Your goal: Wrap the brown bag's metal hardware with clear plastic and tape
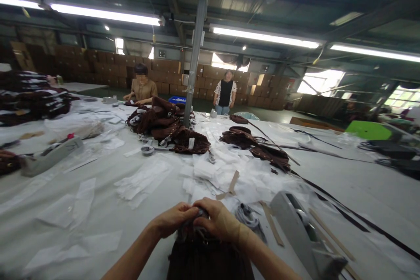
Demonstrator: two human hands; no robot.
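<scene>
Tags: there's a white tag (191, 143) on the brown pile (160, 120) toward the bench's far edge, too small to read; marks on the stacked cartons (111, 70) behind are equally unreadable.
Brown bag: here it sits, the dark brown bag (210, 260), mid-way along the near edge of the bench (357, 183), directly below both hands, metal fittings at its top.
Left hand: fingers and thumb (179, 218) pinch the grey wrapping (201, 213) at the bag's top.
Right hand: curled over (219, 218) the same wrapping, fingertips close to the left's.
Near right corner: a grey tape dispenser (288, 218), with a grey coil (246, 215) between it and the hands.
Centre: white sheets (210, 168) lie strewn beyond the hands.
Far edge: two co-workers, one handling something brown, one upright.
</scene>
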